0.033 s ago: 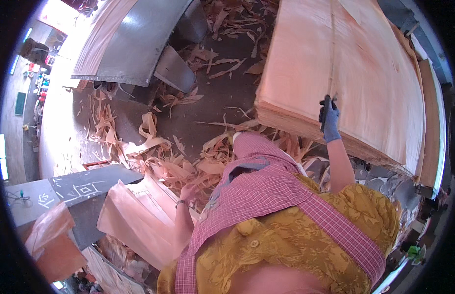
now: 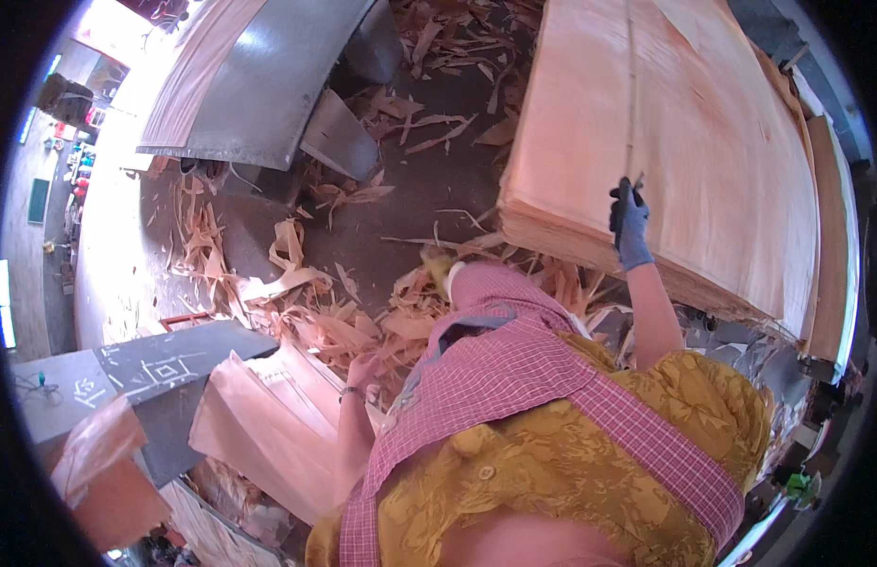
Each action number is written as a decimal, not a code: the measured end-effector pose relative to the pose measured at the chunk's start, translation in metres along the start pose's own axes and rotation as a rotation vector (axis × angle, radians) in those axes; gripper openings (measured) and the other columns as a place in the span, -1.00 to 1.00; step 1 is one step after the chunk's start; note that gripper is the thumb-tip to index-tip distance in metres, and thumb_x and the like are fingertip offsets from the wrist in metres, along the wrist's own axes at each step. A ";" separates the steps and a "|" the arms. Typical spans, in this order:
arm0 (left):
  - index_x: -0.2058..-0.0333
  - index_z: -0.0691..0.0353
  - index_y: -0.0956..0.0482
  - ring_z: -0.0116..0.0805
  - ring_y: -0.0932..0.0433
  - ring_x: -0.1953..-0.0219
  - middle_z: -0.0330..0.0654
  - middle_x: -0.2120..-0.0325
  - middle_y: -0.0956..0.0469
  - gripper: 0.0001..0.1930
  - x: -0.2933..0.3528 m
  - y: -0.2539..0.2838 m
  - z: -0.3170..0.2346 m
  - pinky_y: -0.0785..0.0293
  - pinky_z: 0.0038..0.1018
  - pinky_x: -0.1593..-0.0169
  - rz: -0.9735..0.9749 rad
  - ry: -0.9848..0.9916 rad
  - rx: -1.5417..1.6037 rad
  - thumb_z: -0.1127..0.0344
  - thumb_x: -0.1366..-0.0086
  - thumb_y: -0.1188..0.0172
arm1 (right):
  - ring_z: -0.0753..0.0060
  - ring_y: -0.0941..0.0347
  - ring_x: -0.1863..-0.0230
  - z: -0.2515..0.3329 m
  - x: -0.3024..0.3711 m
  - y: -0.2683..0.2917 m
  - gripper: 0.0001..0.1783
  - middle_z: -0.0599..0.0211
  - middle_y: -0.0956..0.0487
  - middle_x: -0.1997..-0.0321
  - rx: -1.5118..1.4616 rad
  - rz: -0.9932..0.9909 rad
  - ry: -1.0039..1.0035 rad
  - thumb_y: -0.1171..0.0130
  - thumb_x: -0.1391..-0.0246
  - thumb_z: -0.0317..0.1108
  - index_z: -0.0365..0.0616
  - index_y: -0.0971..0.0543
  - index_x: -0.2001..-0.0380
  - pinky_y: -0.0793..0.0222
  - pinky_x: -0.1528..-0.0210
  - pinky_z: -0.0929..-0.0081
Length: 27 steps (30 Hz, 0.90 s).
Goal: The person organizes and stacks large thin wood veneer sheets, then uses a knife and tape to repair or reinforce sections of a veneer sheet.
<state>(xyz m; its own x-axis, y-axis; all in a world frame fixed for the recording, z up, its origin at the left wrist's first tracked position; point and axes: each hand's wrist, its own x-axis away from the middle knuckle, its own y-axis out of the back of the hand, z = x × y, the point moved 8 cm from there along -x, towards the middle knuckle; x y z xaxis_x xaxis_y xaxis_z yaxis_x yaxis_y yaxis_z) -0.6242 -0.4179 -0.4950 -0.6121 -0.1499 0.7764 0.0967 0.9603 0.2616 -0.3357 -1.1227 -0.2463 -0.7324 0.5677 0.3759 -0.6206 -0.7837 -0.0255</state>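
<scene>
Head view, right hand, thin stick, both shifted slightly left

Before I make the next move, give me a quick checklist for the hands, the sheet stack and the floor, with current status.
1. Right hand gloved: ok, a blue-grey glove with dark fingers.
2. Grip on the thin rod: cannot tell; its near end meets the right fingers, but how firmly they close is unclear.
3. Left hand gloved: not ok, it looks bare, with a dark band at the wrist.
4. Right hand at the sheet stack: ok, it is over the near part.
5. Floor free of scraps: not ok, peeled strips lie around the person.
</scene>
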 end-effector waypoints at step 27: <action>-0.02 0.32 -0.53 -0.48 -0.60 0.27 -0.20 0.24 -0.64 -0.62 -0.227 0.586 -0.212 -0.54 -0.52 0.24 -0.268 -0.357 0.151 0.17 -0.37 -0.20 | 0.50 -0.30 0.77 -0.148 0.256 -1.003 -0.57 0.45 -0.39 0.71 0.084 0.665 -0.231 -0.17 -0.22 0.11 -0.06 -0.52 0.24 -0.24 0.73 0.46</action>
<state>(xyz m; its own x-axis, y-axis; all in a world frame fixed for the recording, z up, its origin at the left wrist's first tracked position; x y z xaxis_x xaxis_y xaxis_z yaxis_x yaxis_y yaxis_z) -0.2622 0.1290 -0.3964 -0.8344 -0.3319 0.4401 -0.2002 0.9263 0.3191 0.0578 -0.1543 -0.2618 -0.8648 -0.0987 0.4923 -0.0316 -0.9678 -0.2496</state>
